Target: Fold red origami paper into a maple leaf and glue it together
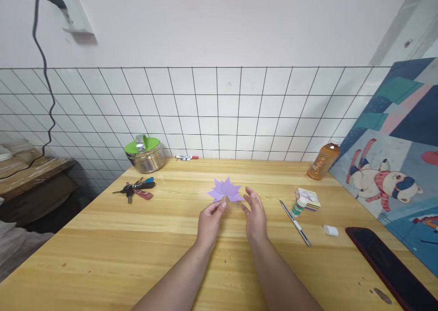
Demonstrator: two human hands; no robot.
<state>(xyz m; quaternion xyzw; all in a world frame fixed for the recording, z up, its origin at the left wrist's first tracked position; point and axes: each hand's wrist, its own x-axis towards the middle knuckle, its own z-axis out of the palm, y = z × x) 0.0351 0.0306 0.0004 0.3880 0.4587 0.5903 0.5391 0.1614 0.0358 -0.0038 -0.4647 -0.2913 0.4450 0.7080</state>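
A purple folded-paper flower (226, 189) with several pointed petals is held over the middle of the wooden table. My left hand (210, 219) pinches its lower tip between thumb and fingers. To the right of the petals, my right hand (255, 213) has its fingers apart and slightly curled, holding nothing. Whether its fingertips brush the paper I cannot tell; a small gap seems to show. Nearest to that hand on the right lies a slim utility knife (294, 223), beside a small white-and-green glue bottle (299, 207).
On the wooden table (153, 247), a steel pot with green lid (147, 153) and keys (135, 188) stand left. A marker (186, 157) lies by the wall. Rightward are a paper stack (308, 198), white cap (330, 230), orange bottle (323, 160), phone (393, 265) and bear-printed panel (393, 183).
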